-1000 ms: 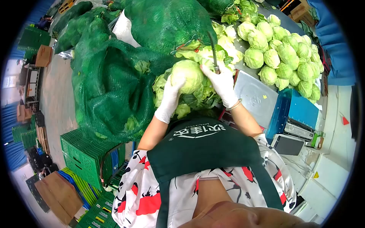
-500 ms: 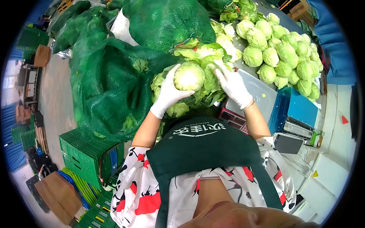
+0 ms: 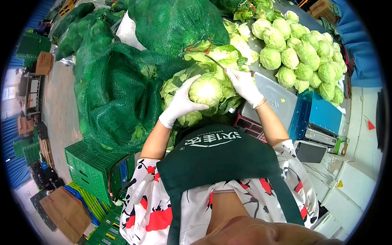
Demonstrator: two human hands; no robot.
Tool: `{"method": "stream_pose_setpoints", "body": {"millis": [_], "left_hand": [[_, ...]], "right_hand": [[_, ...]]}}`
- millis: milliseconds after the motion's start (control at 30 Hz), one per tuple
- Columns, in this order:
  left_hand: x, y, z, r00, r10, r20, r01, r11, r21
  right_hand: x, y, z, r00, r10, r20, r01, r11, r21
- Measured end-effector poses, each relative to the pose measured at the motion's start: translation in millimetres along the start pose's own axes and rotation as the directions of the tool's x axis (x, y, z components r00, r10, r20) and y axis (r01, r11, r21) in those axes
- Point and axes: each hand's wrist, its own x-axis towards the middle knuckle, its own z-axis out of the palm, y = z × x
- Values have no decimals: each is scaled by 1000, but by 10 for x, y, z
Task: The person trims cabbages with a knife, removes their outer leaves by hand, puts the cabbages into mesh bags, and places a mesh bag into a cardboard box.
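Note:
My left hand (image 3: 182, 103), in a white glove, is wrapped around the left side of a pale green cabbage (image 3: 206, 90). The cabbage sits over a heap of loose cabbage leaves (image 3: 192, 118). To its right, my gloved right hand (image 3: 246, 86) is closed on a knife (image 3: 214, 61), seen as a thin dark blade pointing up and left over the leaves. The knife's handle is hidden in the fingers.
Trimmed cabbages (image 3: 306, 57) are piled at the right. A scale with a grey platform (image 3: 277, 96) lies under my right forearm. Green mesh sacks (image 3: 175, 26) fill the back and left. Green crates (image 3: 87, 169) stand at lower left beside a blue machine (image 3: 324, 114) at far right.
The cabbage in my left hand has shifted slightly right and down. My right hand has turned from loosely spread to closed, and the knife blade now shows above the leaves.

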Motion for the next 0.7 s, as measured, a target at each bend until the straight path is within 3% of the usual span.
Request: {"method": "stream_pose_setpoints", "body": {"millis": [33,100,133,200,300,333,400,433,467,500,567,600,633,700], "left_hand": [[-9,-19,21,999,-40,10,41,989,-140],[-27,-62,66,996,-88,0,82,922,-379],[-42,-85,84,995,-101,-23,78,877,-475],[-41,-86,92,993,-105,-60,43,769,-638],[-29,40,45,977,-83,-198,-5,913,-408],[19,-135,77,966,36,-255,-85,979,-185],[14,-110,141,967,41,-252,-65,994,-87],[89,-230,193,935,206,-288,-198,979,55],[83,-189,175,955,145,-260,-169,983,-73],[65,-208,156,956,149,-252,-162,986,-32],[42,-256,77,959,147,-242,-152,988,-3],[14,-189,39,967,111,-231,-118,993,-17],[12,-46,51,972,85,-220,-90,996,-14],[-21,-6,-27,985,20,-169,-60,970,-236]], "right_hand": [[-12,67,-3,976,208,65,-211,976,55],[-15,108,-50,791,570,224,-603,789,117],[-24,214,-36,732,626,270,-681,689,248],[-109,52,-110,730,645,224,-678,645,351],[-227,-489,-68,841,521,142,-515,694,503],[-226,-644,-82,850,491,193,-519,710,476],[-238,-801,-10,877,432,211,-475,715,513],[-245,-801,79,898,403,178,-428,700,571],[-228,-728,-7,880,367,300,-474,665,577],[-218,-528,16,900,333,283,-431,783,449],[-180,-674,12,883,401,242,-459,846,272],[-193,-630,67,894,393,214,-445,833,330],[-212,-208,184,985,166,52,-174,936,305],[-214,-219,180,943,333,30,-321,879,352]]}}
